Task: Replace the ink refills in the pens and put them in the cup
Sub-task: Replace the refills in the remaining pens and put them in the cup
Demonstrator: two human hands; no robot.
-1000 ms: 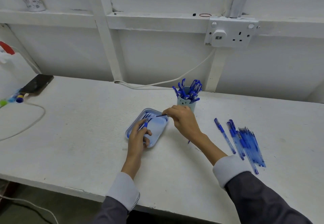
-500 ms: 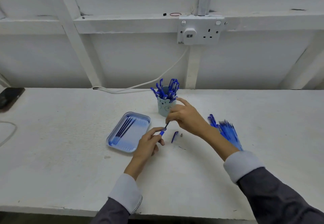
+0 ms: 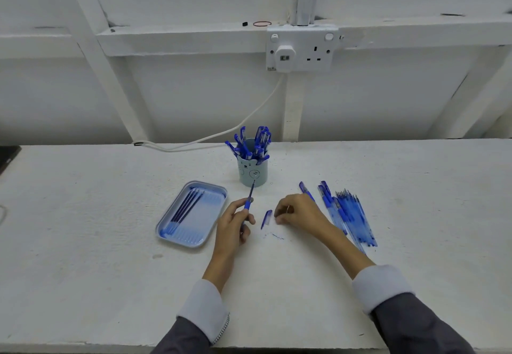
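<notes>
My left hand [image 3: 234,223] grips a blue pen barrel [image 3: 247,207] with a thin dark refill sticking out of it, pointing up towards the cup. The pale blue cup [image 3: 252,172] stands behind, holding several blue pens. My right hand [image 3: 297,209] rests on the table with its fingers curled down, fingertips just right of a loose blue pen cap [image 3: 266,218]. Whatever lies under those fingertips is hidden. A blue tray [image 3: 213,216] left of my left hand holds several dark refills [image 3: 185,209]. A pile of blue pens [image 3: 347,215] lies right of my right hand.
The white table [image 3: 110,270] runs to a white wall at the back. A wall socket [image 3: 302,49] with a plug feeds a white cable [image 3: 194,141] that lies along the table's back edge. A dark object [image 3: 7,157] sits at the far left edge.
My right hand let go of the refill's end and dropped to the table beside the cap. My left hand still holds the barrel, now with the refill pointing at the cup. The camera shifted right.
</notes>
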